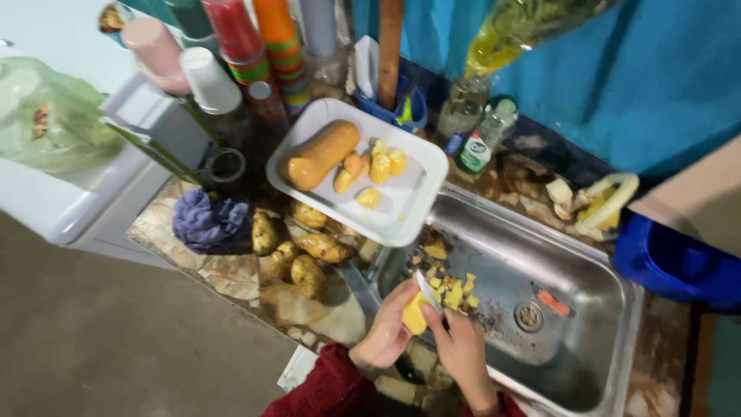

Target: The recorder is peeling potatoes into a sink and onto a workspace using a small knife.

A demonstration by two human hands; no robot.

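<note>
Nearest me, my left hand (384, 333) cups a half-peeled yellow potato (414, 314) over the near rim of the dented stainless-steel sink (594, 324), while my right hand (461, 345) is closed on a small pale-bladed knife (429, 292) laid against it. Peelings and yellow offcuts (451, 289) litter the basin, so I judge peeling midway. Beyond, four knobbly unpeeled potatoes (297, 251) wait on the mottled stone counter (231, 274), and the white rectangular plastic tray (401, 216) holds smooth cut pieces and an orange butternut squash (320, 155).

A blue cloth (656, 85) hangs as the wall behind a mottled stone worktop (231, 274) with a steel sink (587, 309) set into it; bare grey-brown floor (100, 340) spreads below, a white appliance (54, 193) beside.
</note>
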